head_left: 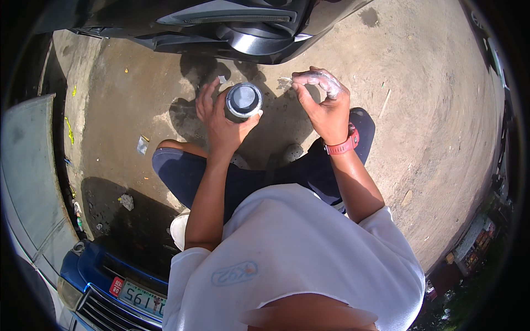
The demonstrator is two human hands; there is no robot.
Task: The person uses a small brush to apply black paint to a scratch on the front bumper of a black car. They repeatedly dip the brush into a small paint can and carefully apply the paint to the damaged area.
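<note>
My left hand (225,128) is wrapped round a can (243,99), seen from above, with a dark grey round top and a silvery rim. It looks like a spray can with its cap on. Some left fingers stretch out past its side. To the right, my right hand (330,110) has thumb and forefinger pinched together, apart from the can. A thin pale wisp shows at those fingertips, too small to name. Whitish smears coat the right fingers, and a red wristwatch (343,144) is on that wrist.
A black car's bumper with a round lamp (256,41) stands just ahead of my hands. Behind me at the lower left is a blue vehicle with a grille (107,311). On the concrete floor (436,121) lie a scrap of plastic (142,146) and a pale lump (126,201).
</note>
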